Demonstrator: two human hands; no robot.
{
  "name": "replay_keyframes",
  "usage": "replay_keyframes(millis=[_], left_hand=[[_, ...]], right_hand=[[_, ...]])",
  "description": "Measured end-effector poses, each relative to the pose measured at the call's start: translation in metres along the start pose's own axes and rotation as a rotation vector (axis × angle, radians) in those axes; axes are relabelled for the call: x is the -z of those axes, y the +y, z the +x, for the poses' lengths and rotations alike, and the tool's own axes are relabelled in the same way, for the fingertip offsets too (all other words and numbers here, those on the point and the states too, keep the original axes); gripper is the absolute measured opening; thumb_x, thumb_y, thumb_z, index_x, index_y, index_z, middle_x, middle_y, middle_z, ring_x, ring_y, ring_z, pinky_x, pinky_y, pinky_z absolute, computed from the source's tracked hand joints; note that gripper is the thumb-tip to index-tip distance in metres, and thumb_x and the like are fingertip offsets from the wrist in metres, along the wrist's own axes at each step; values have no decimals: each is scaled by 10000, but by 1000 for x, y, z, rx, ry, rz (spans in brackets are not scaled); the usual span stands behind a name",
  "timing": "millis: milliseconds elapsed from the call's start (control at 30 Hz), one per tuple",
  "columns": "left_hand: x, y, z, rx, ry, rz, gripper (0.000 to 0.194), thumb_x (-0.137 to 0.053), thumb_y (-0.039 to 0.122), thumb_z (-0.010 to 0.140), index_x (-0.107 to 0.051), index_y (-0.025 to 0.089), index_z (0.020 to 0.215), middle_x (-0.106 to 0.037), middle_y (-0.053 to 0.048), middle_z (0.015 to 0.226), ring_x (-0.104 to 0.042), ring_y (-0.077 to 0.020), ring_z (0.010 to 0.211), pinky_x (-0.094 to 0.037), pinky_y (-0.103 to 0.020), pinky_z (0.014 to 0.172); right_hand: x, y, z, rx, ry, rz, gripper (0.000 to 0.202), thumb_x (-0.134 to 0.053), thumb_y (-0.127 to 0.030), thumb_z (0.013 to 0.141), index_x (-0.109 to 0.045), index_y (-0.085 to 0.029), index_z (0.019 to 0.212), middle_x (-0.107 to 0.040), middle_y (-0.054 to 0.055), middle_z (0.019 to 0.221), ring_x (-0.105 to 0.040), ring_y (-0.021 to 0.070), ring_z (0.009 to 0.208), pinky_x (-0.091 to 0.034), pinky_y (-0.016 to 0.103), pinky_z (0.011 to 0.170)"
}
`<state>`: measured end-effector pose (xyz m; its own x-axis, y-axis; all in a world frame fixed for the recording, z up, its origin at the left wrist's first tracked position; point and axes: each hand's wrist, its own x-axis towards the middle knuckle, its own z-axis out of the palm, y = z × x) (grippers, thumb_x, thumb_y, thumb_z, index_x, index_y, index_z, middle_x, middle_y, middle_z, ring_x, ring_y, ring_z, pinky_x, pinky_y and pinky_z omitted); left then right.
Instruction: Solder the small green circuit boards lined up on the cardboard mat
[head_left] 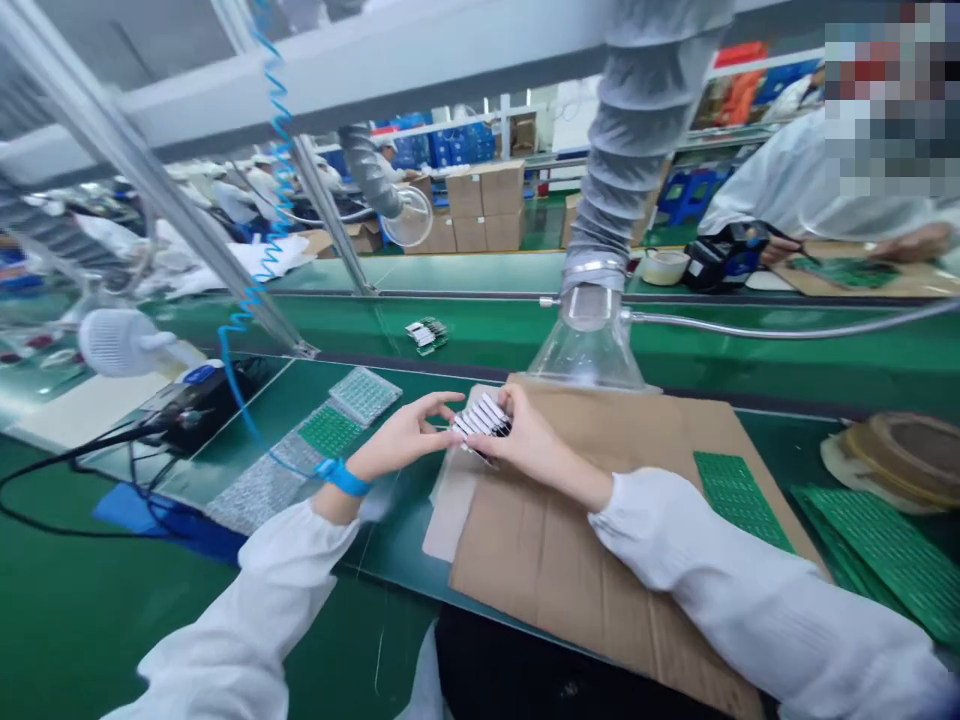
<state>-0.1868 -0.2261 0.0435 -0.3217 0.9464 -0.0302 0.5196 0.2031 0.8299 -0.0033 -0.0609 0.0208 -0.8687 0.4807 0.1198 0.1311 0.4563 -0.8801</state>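
White sleeves (690,540) reach forward, and both hands are on the piece: left hand (416,432) pinching one end, right hand (534,440) clamped on the other, likely to keep the little stack of white strips (482,415) in line. It's up over the cardboard (570,530), at its far left corner, long axis running hand to hand, strips lying slantwise across. Just beyond, the clear hood (589,352) hangs close, presumably to draw off fumes.

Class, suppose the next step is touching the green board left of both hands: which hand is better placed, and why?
Probably the left hand: it is nearer the green board. The right hand grips the white strips and would likely have to reach past the left.
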Motion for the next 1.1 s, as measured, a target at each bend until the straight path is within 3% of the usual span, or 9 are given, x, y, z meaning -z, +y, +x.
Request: replay_keyframes(millis=[67,167,333,433,533,633,733,900,1100], left_hand=[[-29,20,0,7,-108,-162,612,-760,571,948,-645,259,1461,-743,-88,1226,-630,-147,713,-471,-289,610],[-83,40,17,66,-184,-392,509,-687,634,973,-719,205,1247,-755,-93,1074,-646,-182,788,-451,-287,602],[-142,53,56,231,-203,-565,557,-707,754,907,-632,204,944,-431,54,643,-298,-87,487,-196,-267,461],[-150,53,67,279,-169,-601,535,-674,739,927,-538,227,852,-286,91,602,-236,-87,474,-170,-258,462],[-152,53,68,297,-130,-484,426,-597,616,993,-619,204,886,-500,33,647,-423,-131,542,-345,-263,511],[-152,51,66,201,-84,-311,388,-539,514,1033,-743,185,1010,-759,-67,976,-687,-245,964,-569,-364,921],[-154,48,64,79,-78,-256,422,-493,508,1084,-769,199,1161,-780,-83,1233,-667,-282,1269,-479,-420,1198],[-160,45,66,-56,-122,-124,408,-504,481,1114,-762,186,1231,-789,-105,1194,-686,-303,1260,-509,-468,1176],[-159,52,66,-67,-147,-23,392,-533,472,1109,-733,185,1286,-780,-112,1193,-715,-287,1128,-566,-448,1034]], right_hand=[[10,3,-46,-215,88,264,682,-888,-591,771,-428,-270,1159,-669,87,1213,-700,262,1055,-567,369,830],[22,11,-93,-465,212,607,592,-809,-603,871,-462,-268,1214,-658,141,1365,-701,286,1219,-605,417,961],[41,36,-107,-569,385,783,404,-661,-586,989,-445,-266,1107,-670,118,1273,-713,258,1140,-630,403,869],[54,47,-104,-571,377,585,386,-613,-609,1016,-438,-266,1035,-666,64,1096,-700,219,937,-596,374,752],[64,50,-107,-547,301,329,374,-556,-615,1046,-438,-267,978,-626,7,921,-626,190,772,-518,358,683],[66,51,-113,-495,288,149,316,-545,-549,1058,-453,-268,946,-605,3,866,-599,204,760,-487,373,691],[65,55,-117,-453,308,149,268,-563,-515,1051,-505,-264,976,-625,40,957,-629,223,815,-519,391,706],[73,63,-118,-363,291,31,200,-644,-410,1029,-552,-254,943,-643,35,945,-637,210,826,-521,374,728],[91,63,-119,-300,269,-186,185,-724,-373,992,-600,-237,1007,-661,48,1038,-642,195,816,-520,356,711]])
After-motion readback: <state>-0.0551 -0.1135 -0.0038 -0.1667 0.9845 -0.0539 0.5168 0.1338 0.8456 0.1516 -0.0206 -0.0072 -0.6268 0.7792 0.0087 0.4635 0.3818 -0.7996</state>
